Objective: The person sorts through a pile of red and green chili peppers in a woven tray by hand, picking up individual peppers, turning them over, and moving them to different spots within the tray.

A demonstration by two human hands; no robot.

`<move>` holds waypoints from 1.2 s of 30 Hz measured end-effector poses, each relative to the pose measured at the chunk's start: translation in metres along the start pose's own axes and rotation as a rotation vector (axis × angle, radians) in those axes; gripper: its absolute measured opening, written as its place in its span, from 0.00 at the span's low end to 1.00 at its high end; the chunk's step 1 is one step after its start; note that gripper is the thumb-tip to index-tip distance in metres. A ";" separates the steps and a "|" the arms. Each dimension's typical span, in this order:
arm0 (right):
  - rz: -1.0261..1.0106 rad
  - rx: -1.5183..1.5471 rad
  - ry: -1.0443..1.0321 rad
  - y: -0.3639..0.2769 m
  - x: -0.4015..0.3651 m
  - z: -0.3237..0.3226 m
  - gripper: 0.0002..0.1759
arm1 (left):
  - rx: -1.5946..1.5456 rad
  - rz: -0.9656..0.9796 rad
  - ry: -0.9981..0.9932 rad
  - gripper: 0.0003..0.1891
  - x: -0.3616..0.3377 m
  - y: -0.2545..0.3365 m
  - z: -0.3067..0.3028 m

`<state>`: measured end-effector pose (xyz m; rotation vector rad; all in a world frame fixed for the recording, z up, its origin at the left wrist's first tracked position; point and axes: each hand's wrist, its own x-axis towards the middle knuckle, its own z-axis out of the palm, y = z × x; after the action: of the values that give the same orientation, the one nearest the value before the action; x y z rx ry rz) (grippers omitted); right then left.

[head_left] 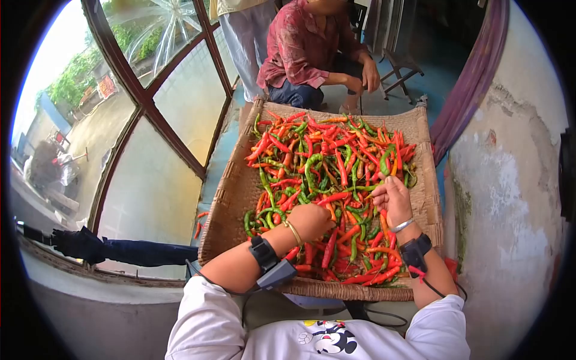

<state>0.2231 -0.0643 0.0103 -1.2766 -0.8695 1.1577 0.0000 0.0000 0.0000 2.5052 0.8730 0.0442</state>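
Note:
A wide woven basket tray in front of me holds a thick layer of red, green and orange chili peppers. My left hand is curled low over the near middle of the peppers, back of the hand up. Its fingertips are hidden, and a red chili pepper lies right beside its knuckles. Further right, my right hand is closed in a pinch just above the layer. A slim green chili pepper reaches leftward from its fingertips.
Beyond the tray a person in a red patterned shirt crouches, and another person's legs stand behind. Framed windows and a dark folded umbrella are at left. A worn wall and purple curtain border the right. A folding stool stands behind.

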 end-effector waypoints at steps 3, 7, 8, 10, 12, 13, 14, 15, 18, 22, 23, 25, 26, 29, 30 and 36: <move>0.090 0.229 0.176 -0.002 -0.012 0.015 0.22 | 0.235 0.032 -0.164 0.19 -0.015 0.007 0.002; 0.225 -0.289 -0.260 0.010 -0.020 0.028 0.17 | 0.192 0.016 -0.206 0.20 -0.013 0.015 0.003; 0.166 -0.349 -0.337 0.015 -0.023 0.034 0.16 | 0.188 0.038 -0.206 0.21 -0.011 0.014 0.006; 0.115 -0.403 -0.416 0.019 -0.033 0.044 0.15 | 0.188 0.033 -0.219 0.20 -0.011 0.017 0.009; 0.039 -0.794 -0.542 0.010 -0.038 0.048 0.15 | 0.181 0.028 -0.220 0.18 -0.011 0.017 0.010; 0.038 -0.793 -0.542 0.012 -0.037 0.047 0.15 | 0.173 0.023 -0.219 0.16 -0.011 0.017 0.010; 0.025 -0.798 -0.504 0.015 -0.035 0.045 0.15 | 0.173 0.024 -0.219 0.16 -0.010 0.017 0.010; 0.013 -0.803 -0.466 0.017 -0.033 0.043 0.14 | 0.162 0.015 -0.154 0.14 -0.010 0.019 0.007; -0.035 -0.736 -0.380 0.018 -0.028 0.038 0.15 | 0.049 0.056 -0.010 0.12 -0.012 0.021 0.001; -0.368 -0.867 -0.368 0.029 -0.026 0.037 0.17 | -0.208 0.137 0.130 0.09 -0.016 0.026 -0.014; -0.210 -0.627 -0.393 0.032 -0.027 0.038 0.18 | -0.330 0.133 0.131 0.08 -0.016 0.027 -0.016; -0.056 -0.384 -0.411 0.026 -0.030 0.044 0.19 | -0.348 0.128 0.180 0.06 -0.015 0.025 -0.015; 0.026 -0.321 -0.399 0.018 -0.033 0.046 0.19 | -0.367 0.122 0.231 0.05 -0.014 0.024 -0.014; 0.155 -0.206 -0.367 0.016 -0.031 0.042 0.20 | -0.524 0.140 0.284 0.04 -0.011 0.018 -0.005; 0.201 -0.152 -0.348 0.017 -0.030 0.041 0.21 | -0.524 0.141 0.285 0.04 -0.010 0.018 -0.004; 0.238 -0.006 -0.260 0.011 -0.032 0.043 0.20 | -0.748 -0.007 0.227 0.09 -0.006 0.018 0.001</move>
<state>0.1725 -0.0850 0.0092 -1.2765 -0.9270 1.5363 0.0057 -0.0164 0.0086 1.8115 0.7643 0.5556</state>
